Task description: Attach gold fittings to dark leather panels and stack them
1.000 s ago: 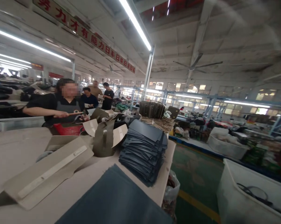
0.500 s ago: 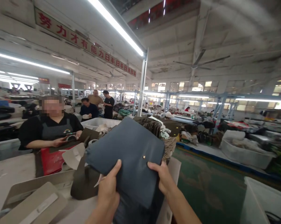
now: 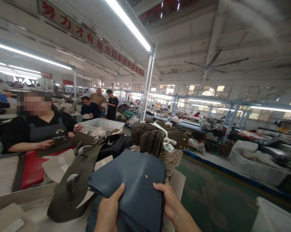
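Since the earlier frame the blue-grey leather stack (image 3: pixel 133 183) has dropped to lower centre of frame. Olive leather pieces (image 3: pixel 72 187) lie lower left. Left hand (image 3: pixel 109 211) and right hand (image 3: pixel 168 199) both grip the stack's near edge, thumbs on top.

We see a bright hall lit by long ceiling tubes (image 3: pixel 128 23), which glare white. The edges bend and smear strongly, and the far windows (image 3: pixel 214 91) look washed out.

A large factory hall: long fluorescent ceiling tubes (image 3: pixel 128 22), a red-lettered wall banner (image 3: pixel 92 38), far rows of blue steel racks (image 3: pixel 208 106), stacked olive cut fabric pieces (image 3: pixel 155 138).
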A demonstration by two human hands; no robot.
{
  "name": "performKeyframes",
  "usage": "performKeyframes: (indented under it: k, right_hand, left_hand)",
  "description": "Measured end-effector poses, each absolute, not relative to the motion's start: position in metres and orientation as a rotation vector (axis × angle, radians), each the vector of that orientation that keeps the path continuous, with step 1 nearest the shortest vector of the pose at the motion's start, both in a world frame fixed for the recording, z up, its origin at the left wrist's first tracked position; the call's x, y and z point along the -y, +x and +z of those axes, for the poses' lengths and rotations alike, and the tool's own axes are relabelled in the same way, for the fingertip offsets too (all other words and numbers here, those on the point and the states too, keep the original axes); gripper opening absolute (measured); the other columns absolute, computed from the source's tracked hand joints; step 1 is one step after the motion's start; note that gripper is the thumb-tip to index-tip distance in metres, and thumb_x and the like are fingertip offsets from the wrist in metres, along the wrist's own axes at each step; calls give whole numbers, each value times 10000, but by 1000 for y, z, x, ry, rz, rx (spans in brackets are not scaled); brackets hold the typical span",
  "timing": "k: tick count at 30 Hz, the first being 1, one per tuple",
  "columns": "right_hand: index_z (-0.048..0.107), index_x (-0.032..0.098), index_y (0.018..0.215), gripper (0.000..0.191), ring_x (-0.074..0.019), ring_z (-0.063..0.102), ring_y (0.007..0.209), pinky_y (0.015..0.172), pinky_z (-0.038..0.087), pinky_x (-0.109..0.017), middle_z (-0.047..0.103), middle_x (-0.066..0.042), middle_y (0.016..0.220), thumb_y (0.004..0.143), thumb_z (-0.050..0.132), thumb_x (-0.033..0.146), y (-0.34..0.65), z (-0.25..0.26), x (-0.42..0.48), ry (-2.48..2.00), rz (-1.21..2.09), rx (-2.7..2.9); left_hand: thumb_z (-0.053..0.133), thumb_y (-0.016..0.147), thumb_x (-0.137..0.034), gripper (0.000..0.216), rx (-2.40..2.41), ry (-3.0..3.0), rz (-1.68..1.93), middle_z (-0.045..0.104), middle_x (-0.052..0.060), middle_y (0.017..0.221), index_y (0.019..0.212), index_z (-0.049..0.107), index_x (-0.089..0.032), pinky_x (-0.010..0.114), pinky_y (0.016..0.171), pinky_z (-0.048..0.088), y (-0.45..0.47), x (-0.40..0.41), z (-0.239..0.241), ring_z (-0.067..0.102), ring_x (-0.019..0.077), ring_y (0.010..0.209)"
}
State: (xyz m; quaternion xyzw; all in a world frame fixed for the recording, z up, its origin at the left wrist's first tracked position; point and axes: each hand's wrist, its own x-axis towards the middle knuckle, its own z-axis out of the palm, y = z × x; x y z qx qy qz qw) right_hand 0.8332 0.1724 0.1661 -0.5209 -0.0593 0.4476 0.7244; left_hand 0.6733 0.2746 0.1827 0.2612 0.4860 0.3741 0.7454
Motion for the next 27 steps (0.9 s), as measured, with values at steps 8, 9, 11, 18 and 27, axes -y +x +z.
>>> performKeyframes:
  k: [8,9,11,18,27]
  right_hand:
    - [580,127,1063,499,-223,679,752,716,561,-336,715,-104,826,705,728,442,858,169,-178,-1217,1056,148]
    - [574,126,1055,474,-222,678,732,706,561,-333,715,-101,813,695,741,385,860,170,-178,-1231,1021,157]
    - [569,122,1024,421,-223,674,690,678,560,-329,712,-97,778,682,742,295,867,172,-179,-1255,980,160]
    - [566,126,1079,443,-220,672,721,606,545,-307,712,-104,854,733,703,366,887,173,-195,-1313,1028,177]
    - [625,356,1070,610,-345,671,833,658,574,-468,684,-140,836,558,597,687,933,130,-183,-1780,836,518]
  left_hand:
    - [724,681,-234,470,-1048,674,817,642,92,1212,1124,570,-211,456,982,469,680,-282,187,603,273,1105]
    - [729,676,-243,497,-1069,675,803,636,105,1216,1141,559,-206,478,964,474,682,-281,186,599,291,1106]
    - [733,668,-265,527,-1091,680,776,643,108,1199,1159,549,-213,508,900,496,687,-280,190,608,319,1074]
    - [737,631,-254,501,-1003,699,763,690,109,1082,1101,576,-188,371,679,551,714,-305,196,672,287,897]
    - [633,483,-333,793,-829,782,964,657,228,1119,1188,431,-31,375,906,514,713,-296,143,648,320,1010]
